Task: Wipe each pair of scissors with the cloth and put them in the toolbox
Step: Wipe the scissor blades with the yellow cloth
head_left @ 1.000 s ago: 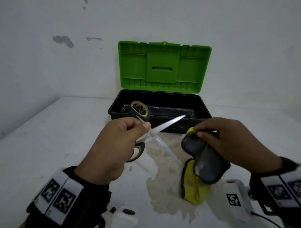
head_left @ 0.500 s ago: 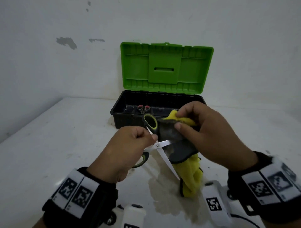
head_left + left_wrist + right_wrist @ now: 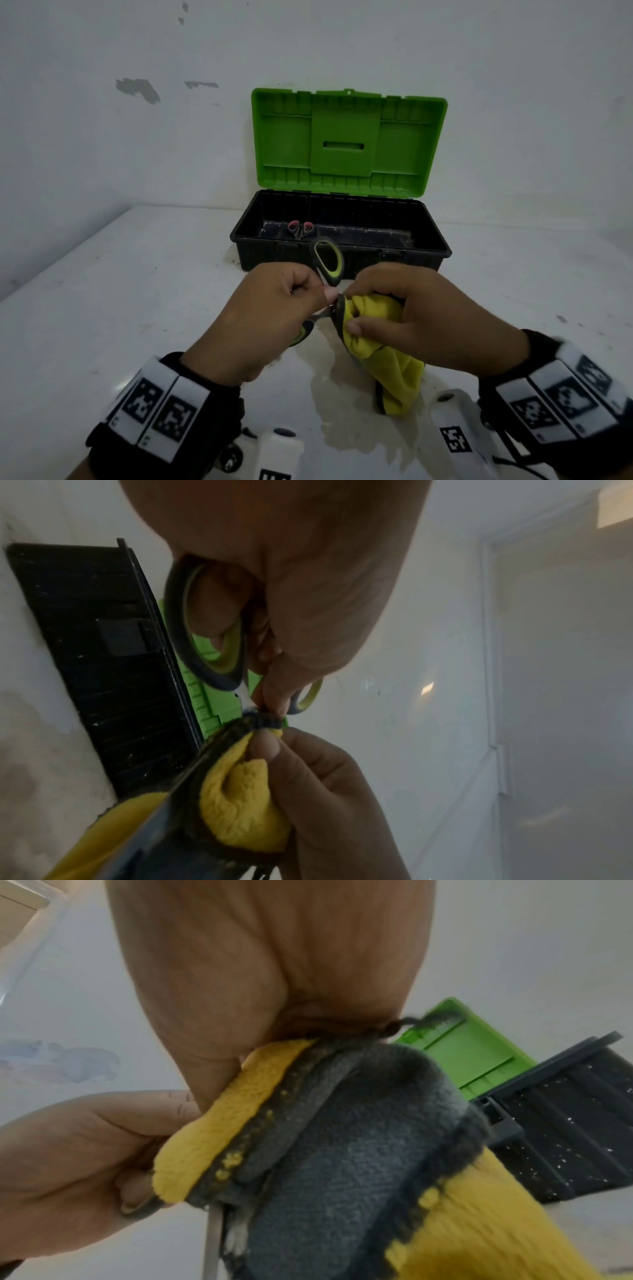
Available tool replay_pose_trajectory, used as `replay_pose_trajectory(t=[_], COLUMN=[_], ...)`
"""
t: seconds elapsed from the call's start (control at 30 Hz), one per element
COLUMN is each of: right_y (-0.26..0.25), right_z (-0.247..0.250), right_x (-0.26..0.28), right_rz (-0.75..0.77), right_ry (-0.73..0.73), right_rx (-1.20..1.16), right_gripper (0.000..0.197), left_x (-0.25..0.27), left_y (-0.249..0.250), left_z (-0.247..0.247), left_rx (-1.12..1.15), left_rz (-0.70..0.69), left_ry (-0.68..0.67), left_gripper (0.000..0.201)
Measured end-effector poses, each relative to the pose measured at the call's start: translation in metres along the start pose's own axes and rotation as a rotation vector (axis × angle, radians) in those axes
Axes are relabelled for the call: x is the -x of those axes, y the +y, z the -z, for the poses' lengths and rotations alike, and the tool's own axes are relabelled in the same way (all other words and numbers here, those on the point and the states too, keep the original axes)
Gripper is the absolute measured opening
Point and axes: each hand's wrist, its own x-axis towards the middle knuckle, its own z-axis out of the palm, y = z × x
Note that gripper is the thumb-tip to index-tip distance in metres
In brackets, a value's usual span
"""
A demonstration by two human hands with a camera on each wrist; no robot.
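My left hand (image 3: pixel 310 294) grips the grey-and-lime scissors (image 3: pixel 328 262) by the handles, one loop sticking up above my fist; in the left wrist view a finger passes through a loop of the scissors (image 3: pixel 205 631). My right hand (image 3: pixel 356 315) pinches the yellow-and-grey cloth (image 3: pixel 383 346) around the blades close to the pivot, hiding them. In the right wrist view one bare blade (image 3: pixel 214 1240) pokes out beneath the cloth (image 3: pixel 342 1150). The black toolbox (image 3: pixel 424 251) stands open behind, green lid (image 3: pixel 346 144) up. A small red-handled pair of scissors (image 3: pixel 300 228) lies inside at its left.
The white table (image 3: pixel 120 308) carries a damp stain (image 3: pixel 342 411) under my hands. A white wall (image 3: pixel 137 137) rises right behind the toolbox. The wrist cameras' white housings (image 3: pixel 459 431) hang below my wrists near the table's front.
My right hand has brought the cloth from the right up onto the scissors and slid it along the blades to the pivot. The scissors' blades, spread and bare before, are now covered.
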Motion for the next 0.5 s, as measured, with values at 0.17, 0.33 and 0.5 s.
replay_pose_trajectory(t=[0.17, 0.33, 0.5], right_y=[-0.002, 0.000, 0.003], right_z=[-0.002, 0.000, 0.004], right_x=[-0.011, -0.013, -0.008], right_rz=[-0.001, -0.007, -0.044], right_ry=[-0.098, -0.180, -0.209], right_rx=[0.000, -0.031, -0.112], right_gripper=[0.019, 0.017, 0.015], left_x=[0.000, 0.001, 0.006], left_y=[0.002, -0.007, -0.012], left_z=[-0.003, -0.002, -0.001], left_rx=[-0.130, -0.175, -0.143], left_rz=[-0.117, -0.178, -0.177], left_ry=[0.005, 0.054, 0.059], left_gripper=[0.026, 0.024, 0.022])
